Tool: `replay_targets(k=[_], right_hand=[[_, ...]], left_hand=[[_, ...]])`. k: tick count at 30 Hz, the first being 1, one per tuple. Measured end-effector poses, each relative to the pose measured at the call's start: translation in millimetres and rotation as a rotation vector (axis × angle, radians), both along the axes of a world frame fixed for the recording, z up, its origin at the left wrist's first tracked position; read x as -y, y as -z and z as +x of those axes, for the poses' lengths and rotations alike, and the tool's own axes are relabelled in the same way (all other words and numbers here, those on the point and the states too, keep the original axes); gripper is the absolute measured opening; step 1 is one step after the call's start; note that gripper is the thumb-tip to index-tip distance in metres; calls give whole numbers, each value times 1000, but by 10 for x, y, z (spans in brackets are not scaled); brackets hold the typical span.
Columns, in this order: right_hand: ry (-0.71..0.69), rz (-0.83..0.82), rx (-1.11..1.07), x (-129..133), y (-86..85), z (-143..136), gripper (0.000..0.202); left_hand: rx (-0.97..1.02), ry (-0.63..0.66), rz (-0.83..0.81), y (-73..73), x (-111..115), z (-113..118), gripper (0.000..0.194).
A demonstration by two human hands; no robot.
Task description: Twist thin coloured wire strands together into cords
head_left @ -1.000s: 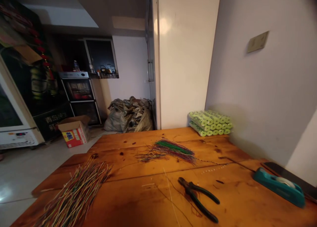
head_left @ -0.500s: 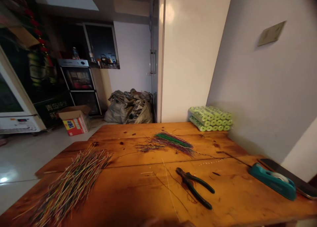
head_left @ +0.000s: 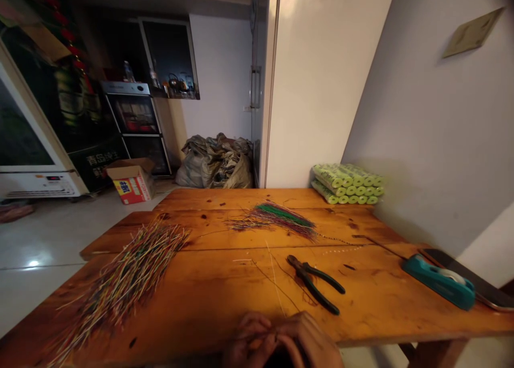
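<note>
At the front edge of the table, my left hand (head_left: 251,340) and my right hand (head_left: 308,340) are close together with bent, pinched fingers. A thin dark strand, apparently a wire, runs between their fingertips; most of it is hidden. Just beyond the hands lie a few loose wires (head_left: 275,277). Pliers (head_left: 311,282) with dark green handles rest spread apart, ahead of my right hand. A large bundle of multicoloured wires (head_left: 132,271) lies to the left. Farther back is a smaller pile of wires (head_left: 251,224) beside a green and purple bundle (head_left: 285,218).
On the right stand a teal tape dispenser (head_left: 439,282) and a dark flat device (head_left: 469,277). Light green rolls (head_left: 347,184) are stacked at the table's (head_left: 193,314) back right corner. A cardboard box (head_left: 130,183) and bulging sacks (head_left: 214,162) sit on the floor beyond.
Both hands have come up into view at the bottom edge, where only a blurred sliver showed before. The view has tilted down slightly; the wires and pliers lie as before.
</note>
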State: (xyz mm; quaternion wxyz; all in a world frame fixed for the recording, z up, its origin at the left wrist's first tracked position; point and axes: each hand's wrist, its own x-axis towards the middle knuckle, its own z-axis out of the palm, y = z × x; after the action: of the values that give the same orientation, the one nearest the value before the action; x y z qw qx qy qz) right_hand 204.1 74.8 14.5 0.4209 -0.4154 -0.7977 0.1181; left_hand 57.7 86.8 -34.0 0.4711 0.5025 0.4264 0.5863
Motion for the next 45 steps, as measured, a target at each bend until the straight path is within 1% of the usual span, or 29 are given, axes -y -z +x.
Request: replay_targets(k=[3,5,7,9,11,13,17,19,20,22,24,26,28,30,32,34,36,37,38,40,41,42,43,45], right_hand=[[-1,-110,-58,34,-153,21,11],[10,-173,-116,53,-212,26,12],[2,-175,-146,66,-230,30,13],[0,-162,-156,75,-230,33,13],[11,-152,-152,81,-235,32,12],[22,-116,-117,85,-245,27,12],[38,31,31,98,-263,19,15],[35,57,57,103,-285,22,16],[27,35,36,103,-304,25,15],[16,-97,-59,98,-355,32,14],[22,-291,-177,88,-408,38,13],[28,-468,-263,78,-440,41,16],[1,-582,-315,71,-448,37,18],[-41,-644,-345,66,-442,21,20],[-67,-671,-358,65,-438,-4,20],[-58,-656,-340,70,-434,-34,20],[-24,-557,-278,80,-415,-64,17],[-8,-471,-226,86,-396,-76,16],[11,-373,-165,90,-371,-86,15],[40,-202,-49,87,-315,-95,16],[48,-164,-23,78,-290,-94,17],[51,-172,-27,65,-273,-90,18],[49,-219,-61,47,-264,-82,18],[29,-391,-179,6,-274,-60,18]], left_hand=[[-61,-68,37,-179,74,52,26],[-173,-157,107,-285,110,56,16],[-308,-233,211,-353,131,35,8],[-403,-235,280,-398,140,4,5],[-413,-197,260,-447,142,-16,5],[-323,-108,149,-508,143,-6,5],[89,104,-148,-600,178,91,11],[252,140,-239,-610,215,123,7],[293,149,-263,-610,234,121,5],[300,149,-266,-607,261,78,4],[207,142,-215,-612,261,-7,8],[62,126,-130,-630,232,-103,12],[-60,125,-65,-665,189,-180,16],[-127,152,-34,-709,149,-217,13],[-175,159,-7,-740,125,-210,8],[-196,86,38,-735,122,-156,5],[-115,-51,40,-685,141,-60,5],[-16,-117,2,-647,158,-2,6],[121,-155,-72,-604,177,56,8],[400,-154,-265,-523,216,152,12],[498,-128,-344,-492,231,180,15],[559,-86,-399,-471,239,191,19],[585,-37,-426,-462,240,183,22],[536,50,-405,-480,212,119,22]])
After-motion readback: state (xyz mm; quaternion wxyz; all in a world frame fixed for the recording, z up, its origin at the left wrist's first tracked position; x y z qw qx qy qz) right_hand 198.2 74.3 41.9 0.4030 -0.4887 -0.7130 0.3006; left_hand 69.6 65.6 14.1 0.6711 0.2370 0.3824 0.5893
